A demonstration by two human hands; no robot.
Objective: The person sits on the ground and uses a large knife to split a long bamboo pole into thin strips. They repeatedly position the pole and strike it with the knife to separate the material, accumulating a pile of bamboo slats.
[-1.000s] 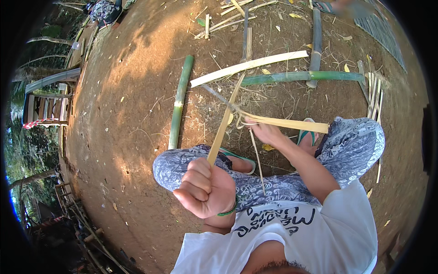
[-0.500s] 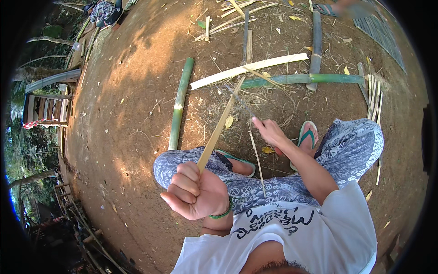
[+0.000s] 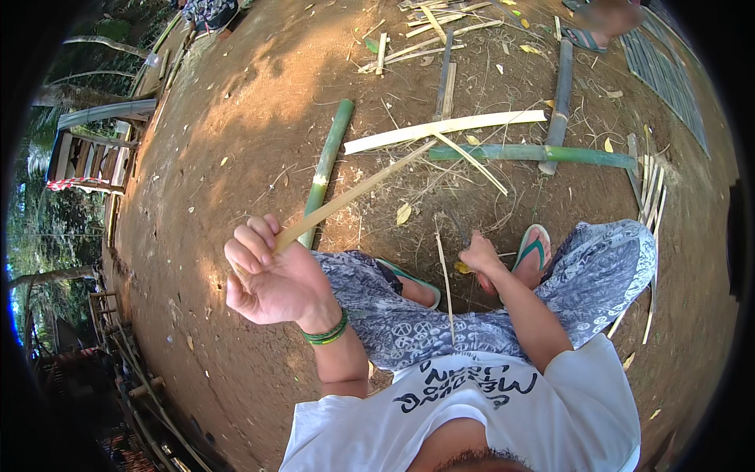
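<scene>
My left hand point(image 3: 271, 271), raised at the left with a green band on its wrist, grips one end of a long flat bamboo strip point(image 3: 358, 191) between thumb and fingers. The strip slants up and right, its far tip near the end of a green bamboo pole point(image 3: 519, 153). A thin pale sliver point(image 3: 472, 162) spreads from near that tip to the right. My right hand point(image 3: 481, 256), low between my knees, is closed around a knife; its thin dark blade point(image 3: 455, 224) points up and left, and the handle is mostly hidden by the hand.
A pale split bamboo length point(image 3: 444, 130) lies across the green pole's left end. Another green pole point(image 3: 321, 185) lies left, a grey one point(image 3: 561, 106) right. A thin stick point(image 3: 445, 275) rests by my legs. Bamboo strips point(image 3: 651, 193) lie right; another person's foot point(image 3: 586, 38) shows top right.
My left hand has moved left and up with the strip, which now slants more. My right hand has drawn the knife back toward me, away from the strip. The sliver has shifted.
</scene>
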